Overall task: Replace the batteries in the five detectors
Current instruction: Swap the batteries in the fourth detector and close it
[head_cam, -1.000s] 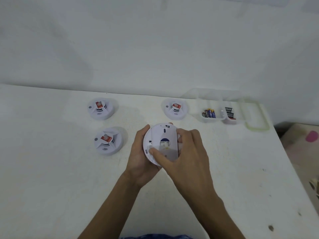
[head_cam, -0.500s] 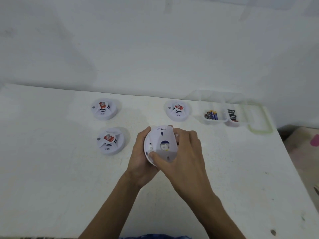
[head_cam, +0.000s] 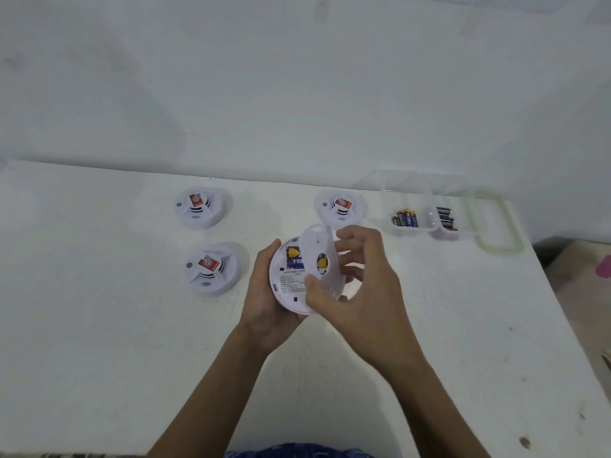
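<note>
While the left hand (head_cam: 264,292) grips an upturned smoke detector (head_cam: 287,289) by its rim, above the desk (head_cam: 99,325), the right hand (head_cam: 363,285) pinches the white back cover (head_cam: 317,239), which is tilted up off the body. A yellow-and-blue battery (head_cam: 293,256) shows in the exposed compartment. Three more units sit face up on the desk: near-left detector (head_cam: 211,269), far-left detector (head_cam: 198,208), far-centre detector (head_cam: 340,206). At right, a clear divided container (head_cam: 413,185) holds mixed-colour batteries (head_cam: 405,219) and black batteries (head_cam: 446,219) in separate compartments, with a green-rimmed lid (head_cam: 496,223) just beside it.
</note>
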{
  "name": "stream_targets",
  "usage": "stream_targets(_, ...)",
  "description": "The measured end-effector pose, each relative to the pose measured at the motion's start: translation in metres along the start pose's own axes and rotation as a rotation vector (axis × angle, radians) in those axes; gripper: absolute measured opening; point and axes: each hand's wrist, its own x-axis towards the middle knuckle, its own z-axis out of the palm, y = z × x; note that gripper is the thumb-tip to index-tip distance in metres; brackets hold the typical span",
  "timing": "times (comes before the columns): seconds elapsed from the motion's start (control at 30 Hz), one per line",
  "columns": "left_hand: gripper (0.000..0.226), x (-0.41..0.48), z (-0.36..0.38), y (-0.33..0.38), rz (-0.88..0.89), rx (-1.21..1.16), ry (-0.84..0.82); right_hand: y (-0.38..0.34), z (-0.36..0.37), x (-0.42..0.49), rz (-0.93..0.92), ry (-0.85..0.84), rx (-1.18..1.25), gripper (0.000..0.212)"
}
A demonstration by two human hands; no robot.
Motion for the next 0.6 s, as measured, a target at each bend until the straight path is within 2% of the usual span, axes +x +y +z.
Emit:
stream_targets(0.13, 0.046, 0.0, -0.002, 0.005, -0.043, -0.089, -0.091, 0.012, -0.015, 0.008, 0.018, -0.028, 0.392, 0.028)
stream_targets(0.2, 0.046, 0.002, -0.005, 0.009, -0.072, -0.104, -0.144, 0.021, -0.021, 0.014, 0.132, -0.018, 0.574, 0.019)
stream_targets(0.27, 0.06, 0.006, -0.009, 0.01, -0.112, -0.122, -0.194, 0.039, -0.028, 0.021, 0.269, -0.016, 0.8, 0.029)
stream_targets(0.33, 0.07, 0.008, -0.012, 0.011, -0.165, -0.153, -0.242, 0.061, -0.033, 0.023, 0.335, -0.031, 0.955, 0.066)
stream_targets(0.37, 0.071, 0.009, -0.014, 0.012, -0.181, -0.166, -0.259, 0.071, -0.035, 0.023, 0.361, -0.011, 0.955, 0.08)
stream_targets(0.4, 0.071, 0.009, -0.015, 0.011, -0.196, -0.18, -0.283, 0.079, -0.035, 0.022, 0.372, 0.02, 0.917, 0.081)
stream_targets(0.43, 0.07, 0.011, -0.016, 0.011, -0.217, -0.2, -0.303, 0.088, -0.034, 0.021, 0.368, 0.073, 0.835, 0.069)
stream_targets(0.5, 0.068, 0.013, -0.019, 0.009, -0.267, -0.232, -0.349, 0.101, -0.03, 0.019, 0.373, 0.158, 0.622, 0.026)
stream_targets(0.53, 0.067, 0.014, -0.02, 0.008, -0.289, -0.238, -0.377, 0.107, -0.028, 0.018, 0.381, 0.182, 0.488, 0.013)
stream_targets(0.6, 0.063, 0.016, -0.022, 0.006, -0.311, -0.24, -0.42, 0.124, -0.023, 0.016, 0.372, 0.184, 0.211, 0.007)
